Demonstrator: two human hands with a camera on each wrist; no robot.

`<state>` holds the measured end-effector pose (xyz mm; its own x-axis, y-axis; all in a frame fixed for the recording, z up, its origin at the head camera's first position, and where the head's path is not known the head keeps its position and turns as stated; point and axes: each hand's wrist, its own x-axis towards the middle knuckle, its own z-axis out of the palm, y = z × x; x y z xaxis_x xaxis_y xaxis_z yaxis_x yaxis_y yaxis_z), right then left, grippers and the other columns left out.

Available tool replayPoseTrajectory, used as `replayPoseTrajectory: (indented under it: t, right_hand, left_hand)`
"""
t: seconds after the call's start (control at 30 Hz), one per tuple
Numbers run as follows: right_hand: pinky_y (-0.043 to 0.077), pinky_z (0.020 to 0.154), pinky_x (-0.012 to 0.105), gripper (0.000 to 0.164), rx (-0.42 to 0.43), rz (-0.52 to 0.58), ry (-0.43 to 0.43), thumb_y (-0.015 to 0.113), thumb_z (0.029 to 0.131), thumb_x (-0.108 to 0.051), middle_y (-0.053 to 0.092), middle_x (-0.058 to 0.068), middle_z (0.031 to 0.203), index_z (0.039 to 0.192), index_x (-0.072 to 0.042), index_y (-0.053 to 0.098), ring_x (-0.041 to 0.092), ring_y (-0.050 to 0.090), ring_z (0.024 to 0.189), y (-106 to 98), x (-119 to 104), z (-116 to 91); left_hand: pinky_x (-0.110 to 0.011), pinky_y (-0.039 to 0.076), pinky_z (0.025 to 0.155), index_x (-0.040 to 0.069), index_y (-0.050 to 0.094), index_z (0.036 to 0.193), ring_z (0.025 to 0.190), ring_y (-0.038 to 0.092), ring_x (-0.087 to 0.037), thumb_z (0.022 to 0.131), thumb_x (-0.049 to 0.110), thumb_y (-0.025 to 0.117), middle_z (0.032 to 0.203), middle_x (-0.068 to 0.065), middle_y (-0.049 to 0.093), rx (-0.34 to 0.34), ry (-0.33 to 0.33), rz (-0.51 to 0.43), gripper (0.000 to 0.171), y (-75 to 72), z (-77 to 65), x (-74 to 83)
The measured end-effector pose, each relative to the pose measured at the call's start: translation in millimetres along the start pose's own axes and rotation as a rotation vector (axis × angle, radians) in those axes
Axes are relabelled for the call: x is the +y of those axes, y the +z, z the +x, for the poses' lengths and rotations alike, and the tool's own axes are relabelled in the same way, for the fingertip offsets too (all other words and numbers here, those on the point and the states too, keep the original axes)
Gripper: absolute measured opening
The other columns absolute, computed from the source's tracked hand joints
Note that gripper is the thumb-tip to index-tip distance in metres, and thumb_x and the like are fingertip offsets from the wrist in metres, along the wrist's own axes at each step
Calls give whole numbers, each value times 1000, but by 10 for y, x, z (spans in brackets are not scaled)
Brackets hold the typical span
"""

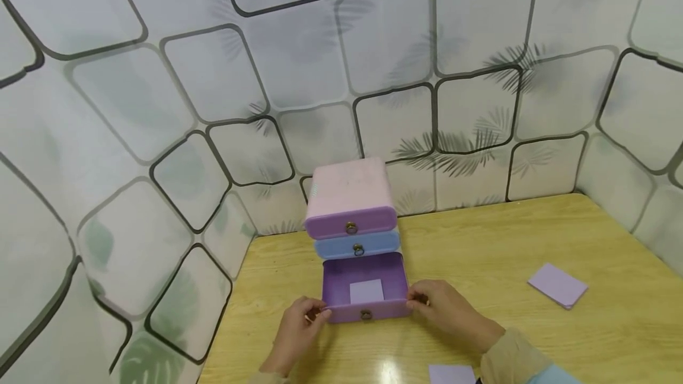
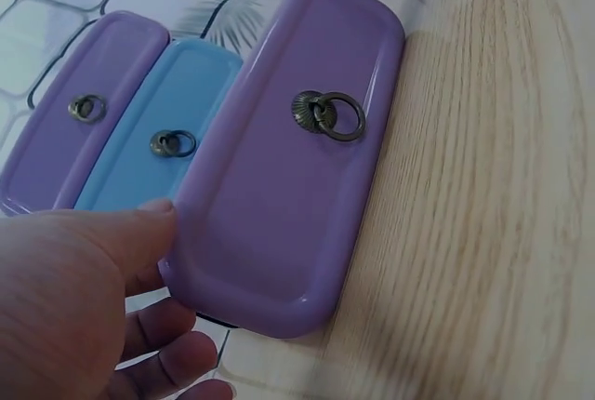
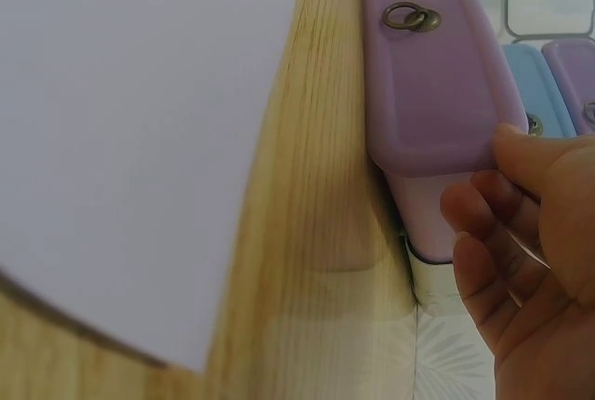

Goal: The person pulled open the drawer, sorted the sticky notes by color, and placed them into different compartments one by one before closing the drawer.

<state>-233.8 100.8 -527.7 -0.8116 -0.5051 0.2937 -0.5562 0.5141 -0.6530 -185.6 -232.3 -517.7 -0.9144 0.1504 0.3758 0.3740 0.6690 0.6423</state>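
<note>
A small chest (image 1: 349, 185) with three drawers stands against the back wall. Its bottom purple drawer (image 1: 365, 311) is pulled out, and a pale lilac card (image 1: 366, 291) lies inside. My left hand (image 1: 300, 332) pinches the left end of that drawer's front, thumb on the edge and fingers behind it. At the opposite end, my right hand (image 1: 450, 316) pinches the front's corner between thumb and index finger. A brass ring pull (image 2: 328, 115) hangs untouched on the drawer front. Above, the blue drawer (image 1: 357, 245) and the top purple drawer (image 1: 351, 222) are closed.
To the right, a small stack of lilac cards (image 1: 558, 285) lies on the wooden table (image 1: 469, 242). Another lilac card (image 1: 451, 374) is at the near edge, below my right forearm; it looms large in the right wrist view. Patterned walls (image 1: 389, 46) enclose the table.
</note>
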Motion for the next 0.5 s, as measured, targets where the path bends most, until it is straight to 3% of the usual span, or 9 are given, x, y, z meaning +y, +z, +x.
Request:
replayPoseTrajectory:
  t: [0.3, 0.5]
  right_hand:
    - [50, 63, 22, 7, 13, 1, 4, 72, 87, -19, 60, -18, 80, 84, -22, 67, -1, 54, 72, -12, -22, -5]
    - [49, 62, 22, 7, -11, 1, 27, 70, 88, -19, 60, -18, 80, 86, -24, 66, -2, 54, 72, -6, -13, -1]
  left_hand:
    - [-20, 47, 58, 15, 69, 82, 68, 52, -3, 89, 17, 69, 74, 11, 54, 45, -47, 18, 8, 99, 0, -60]
    - [-21, 47, 59, 14, 67, 80, 69, 51, -4, 91, 20, 67, 75, 10, 55, 46, -86, 8, 12, 102, -21, -56]
